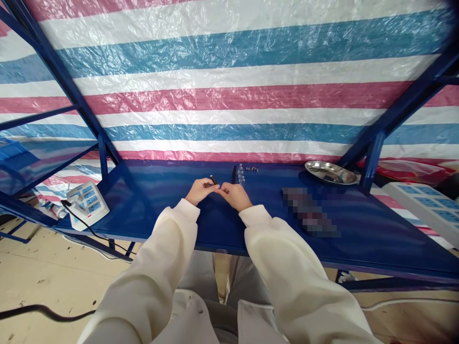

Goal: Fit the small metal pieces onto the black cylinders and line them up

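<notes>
One small black stick (214, 180) pokes up from the left hand (200, 190), which pinches it. It leans away and a bit left — its low end points at the right hand (234, 194), bunched close by — gripping too, I cannot tell.

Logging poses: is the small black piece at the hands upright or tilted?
Tilted: the black piece slants, upper end left, beside the fingers.

Sheet (229, 99), upper frame: and it's bold stripes, red, white, blue!
Table (150, 191), centre: deep blue all along.
Sleeves (172, 234), lower centre: cream, plain.
Held piece (214, 179), centre: mostly black.
Tray (330, 173), right: bright silver.
Power strip (102, 210), left: white, patched with blue.
</notes>
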Demonstrator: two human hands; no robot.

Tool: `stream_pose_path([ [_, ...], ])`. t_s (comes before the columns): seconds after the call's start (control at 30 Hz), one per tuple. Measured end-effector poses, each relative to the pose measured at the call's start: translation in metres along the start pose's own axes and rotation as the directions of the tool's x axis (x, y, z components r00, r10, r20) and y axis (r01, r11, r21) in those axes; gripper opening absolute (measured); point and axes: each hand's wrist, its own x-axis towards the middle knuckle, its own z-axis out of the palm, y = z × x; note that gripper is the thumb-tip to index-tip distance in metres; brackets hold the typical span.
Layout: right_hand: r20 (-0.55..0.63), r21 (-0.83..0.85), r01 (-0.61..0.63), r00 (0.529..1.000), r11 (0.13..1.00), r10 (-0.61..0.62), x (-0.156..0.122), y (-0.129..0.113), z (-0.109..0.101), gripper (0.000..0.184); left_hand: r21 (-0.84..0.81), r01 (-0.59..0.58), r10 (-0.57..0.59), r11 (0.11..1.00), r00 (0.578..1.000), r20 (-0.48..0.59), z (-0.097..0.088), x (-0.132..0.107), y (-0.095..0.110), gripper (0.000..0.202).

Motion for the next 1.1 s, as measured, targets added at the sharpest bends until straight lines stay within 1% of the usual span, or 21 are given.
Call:
stream_pose_path([
  [0.03, -0.006, 0.002, 0.004, 1.000, 1.000, -0.004, 0.000, 0.000, 0.000, 0.031, 0.032, -0.022, 0.024, 0.999, 0.998, -0.066, -0.003, 0.002, -0.001, 0.025],
  [0.07, -0.013, 0.003, 0.009, 1.000, 1.000, -0.009, 0.000, -0.001, 0.000, 0.034, 0.078, -0.036, 0.047, 0.996, 0.987, -0.153, -0.007, 0.004, -0.002, 0.022],
  [0.1, -0.020, 0.004, 0.013, 1.000, 1.000, -0.013, -0.001, -0.001, 0.000, 0.035, 0.135, -0.029, 0.063, 0.990, 0.965, -0.255, -0.012, 0.006, -0.003, 0.019],
  [0.13, -0.026, 0.005, 0.018, 1.000, 1.000, -0.017, -0.001, -0.001, 0.000, 0.036, 0.196, 0.006, 0.067, 0.981, 0.929, -0.364, -0.019, 0.007, -0.003, 0.017],
  [0.17, -0.030, 0.005, 0.021, 0.999, 1.000, -0.021, -0.001, -0.002, 0.000, 0.037, 0.253, 0.068, 0.060, 0.965, 0.883, -0.466, -0.027, 0.008, -0.004, 0.015],
  [0.23, -0.029, 0.008, 0.030, 0.999, 1.000, -0.030, -0.002, -0.002, 0.000, 0.038, 0.340, 0.242, 0.026, 0.909, 0.780, -0.625, -0.044, 0.009, -0.005, 0.013],
  [0.27, -0.026, 0.012, 0.034, 0.999, 0.999, -0.034, -0.002, -0.002, 0.000, 0.038, 0.370, 0.327, 0.007, 0.870, 0.741, -0.672, -0.053, 0.009, -0.006, 0.012],
  [0.3, -0.020, 0.017, 0.038, 0.999, 0.999, -0.038, -0.002, -0.003, 0.000, 0.038, 0.391, 0.401, -0.012, 0.829, 0.711, -0.703, -0.060, 0.009, -0.008, 0.012],
  [0.33, -0.014, 0.023, 0.041, 0.999, 0.999, -0.041, -0.002, -0.003, -0.001, 0.038, 0.407, 0.461, -0.031, 0.789, 0.691, -0.723, -0.066, 0.009, -0.010, 0.012],
  [0.4, -0.011, 0.033, 0.043, 0.999, 0.999, -0.043, -0.003, -0.004, -0.002, 0.038, 0.426, 0.547, -0.069, 0.720, 0.668, -0.741, -0.074, 0.008, -0.017, 0.010],
  [0.5, -0.019, 0.043, 0.047, 0.999, 0.998, -0.047, -0.003, -0.005, -0.003, 0.039, 0.453, 0.608, -0.106, 0.651, 0.665, -0.740, -0.078, 0.009, -0.025, 0.008],
  [0.7, -0.049, 0.052, 0.059, 0.997, 0.997, -0.057, -0.004, -0.006, -0.005, 0.044, 0.518, 0.613, -0.107, 0.596, 0.700, -0.706, -0.076, 0.010, -0.029, 0.008],
  [0.77, -0.088, 0.054, 0.052, 0.995, 0.997, -0.047, -0.005, -0.007, -0.006, 0.044, 0.523, 0.616, -0.111, 0.589, 0.702, -0.703, -0.076, 0.010, -0.029, 0.009],
  [0.87, -0.189, 0.083, 0.037, 0.982, 0.996, -0.020, -0.006, -0.008, -0.012, 0.045, 0.526, 0.618, -0.109, 0.585, 0.702, -0.704, -0.077, 0.010, -0.029, 0.009],
  [0.97, -0.332, 0.118, 0.016, 0.943, 0.993, 0.024, -0.008, -0.007, -0.020, 0.046, 0.531, 0.614, -0.106, 0.583, 0.706, -0.700, -0.076, 0.009, -0.028, 0.009],
  [1.03, -0.443, 0.143, 0.002, 0.894, 0.990, 0.062, -0.008, -0.004, -0.026, 0.047, 0.540, 0.620, -0.103, 0.569, 0.705, -0.702, -0.074, 0.008, -0.026, 0.010],
  [1.1, -0.543, 0.173, 0.008, 0.835, 0.985, 0.089, -0.009, -0.001, -0.030, 0.046, 0.546, 0.638, -0.095, 0.543, 0.693, -0.715, -0.071, 0.007, -0.023, 0.014],
])
